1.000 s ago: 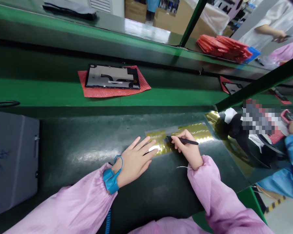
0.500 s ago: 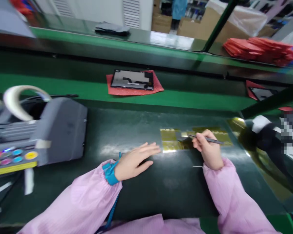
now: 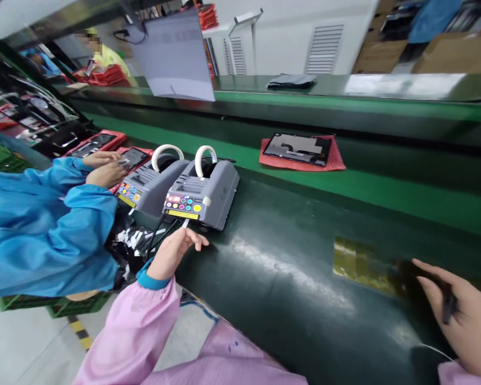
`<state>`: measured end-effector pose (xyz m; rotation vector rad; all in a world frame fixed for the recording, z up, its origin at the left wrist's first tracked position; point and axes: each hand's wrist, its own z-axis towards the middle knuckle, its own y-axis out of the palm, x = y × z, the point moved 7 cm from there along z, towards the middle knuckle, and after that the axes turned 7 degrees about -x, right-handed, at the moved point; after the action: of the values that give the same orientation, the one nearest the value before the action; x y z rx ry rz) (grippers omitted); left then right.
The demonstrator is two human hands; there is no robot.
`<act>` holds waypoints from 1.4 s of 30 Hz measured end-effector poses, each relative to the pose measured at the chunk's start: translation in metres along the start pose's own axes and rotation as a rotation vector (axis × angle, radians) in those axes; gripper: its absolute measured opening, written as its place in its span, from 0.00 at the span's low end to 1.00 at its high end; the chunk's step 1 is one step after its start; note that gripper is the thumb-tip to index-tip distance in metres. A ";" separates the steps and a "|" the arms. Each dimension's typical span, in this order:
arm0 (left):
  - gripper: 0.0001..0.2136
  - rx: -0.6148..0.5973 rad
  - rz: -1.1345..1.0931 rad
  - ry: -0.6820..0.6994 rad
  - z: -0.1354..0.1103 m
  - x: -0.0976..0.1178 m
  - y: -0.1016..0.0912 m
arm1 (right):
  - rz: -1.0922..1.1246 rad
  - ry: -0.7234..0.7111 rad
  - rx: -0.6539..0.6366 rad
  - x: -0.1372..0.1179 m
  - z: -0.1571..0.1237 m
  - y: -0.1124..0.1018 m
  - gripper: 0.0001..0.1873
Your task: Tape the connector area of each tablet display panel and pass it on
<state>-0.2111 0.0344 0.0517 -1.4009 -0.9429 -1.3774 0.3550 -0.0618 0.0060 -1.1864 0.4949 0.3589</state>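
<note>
My left hand, with a blue wrist band, is at the front of a grey tape dispenser. Its fingers are loosely bent and apart, right by the short white tape strip that sticks out of the machine. Whether they touch the strip I cannot tell. At the right edge, my right hand is closed around dark tweezers; their tips are blurred. Beyond that hand, yellowish film pieces lie flat on the dark green bench mat.
A second tape dispenser stands left of the first. Close by, a co-worker in blue sleeves handles a dark panel on red wrap. A display panel on red bubble wrap lies on the back ledge. Tape scraps hang below the dispensers.
The view has swung left. My left hand has moved from flat on the mat to the dispenser's tape outlet. My right hand still holds the tweezers and has left the film's small piece.
</note>
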 end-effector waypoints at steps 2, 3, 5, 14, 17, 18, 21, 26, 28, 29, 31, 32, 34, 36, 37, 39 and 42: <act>0.24 -0.049 0.021 0.033 0.004 0.014 0.019 | -0.147 0.008 -0.060 0.019 0.003 0.002 0.17; 0.25 -0.139 0.042 0.038 0.007 0.020 0.034 | -0.203 0.019 -0.072 0.028 0.002 0.002 0.18; 0.26 -0.394 0.135 0.034 0.017 0.029 0.073 | -0.288 0.054 -0.044 0.044 -0.001 -0.001 0.21; 0.14 -1.054 0.551 0.497 0.077 0.026 0.228 | -0.284 0.078 0.067 0.017 -0.003 -0.007 0.14; 0.15 -1.022 0.718 0.683 0.087 0.007 0.258 | -0.290 0.109 0.052 0.007 -0.001 -0.002 0.12; 0.17 -1.011 0.786 0.742 0.089 0.000 0.265 | -0.288 0.114 0.043 0.004 -0.001 0.000 0.11; 0.22 -1.004 0.928 0.883 0.089 -0.018 0.275 | -0.280 0.124 0.031 -0.004 -0.002 0.004 0.10; 0.24 -0.983 0.921 0.937 0.089 -0.023 0.272 | -0.235 0.132 0.018 -0.005 0.004 0.003 0.10; 0.23 -0.986 0.910 0.935 0.089 -0.023 0.271 | -0.199 0.147 0.024 -0.002 0.007 0.001 0.10; 0.23 -0.989 0.908 0.933 0.089 -0.023 0.271 | -0.176 0.159 0.038 0.000 0.007 -0.001 0.11; 0.23 -0.997 0.909 0.924 0.088 -0.024 0.272 | -0.124 0.179 0.078 0.006 0.007 -0.005 0.11; 0.23 -1.002 0.911 0.917 0.088 -0.024 0.272 | -0.098 0.181 0.096 0.009 0.007 -0.008 0.12; 0.24 -1.018 0.912 0.900 0.089 -0.025 0.274 | -0.054 0.170 0.121 0.014 0.006 -0.011 0.12; 0.25 -1.034 0.911 0.875 0.089 -0.026 0.275 | -0.019 0.155 0.131 0.017 0.005 -0.012 0.12; 0.25 -1.043 0.912 0.864 0.090 -0.026 0.275 | -0.006 0.157 0.137 0.019 0.004 -0.013 0.12; 0.24 -1.058 0.921 0.848 0.091 -0.027 0.275 | 0.013 0.179 0.158 0.024 0.002 -0.014 0.12; 0.24 -1.068 0.926 0.843 0.092 -0.027 0.274 | 0.018 0.231 0.206 0.033 -0.002 -0.019 0.14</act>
<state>0.0746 0.0486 0.0030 -1.3931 1.0395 -1.4706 0.3917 -0.0694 0.0023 -1.0277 0.7265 0.1815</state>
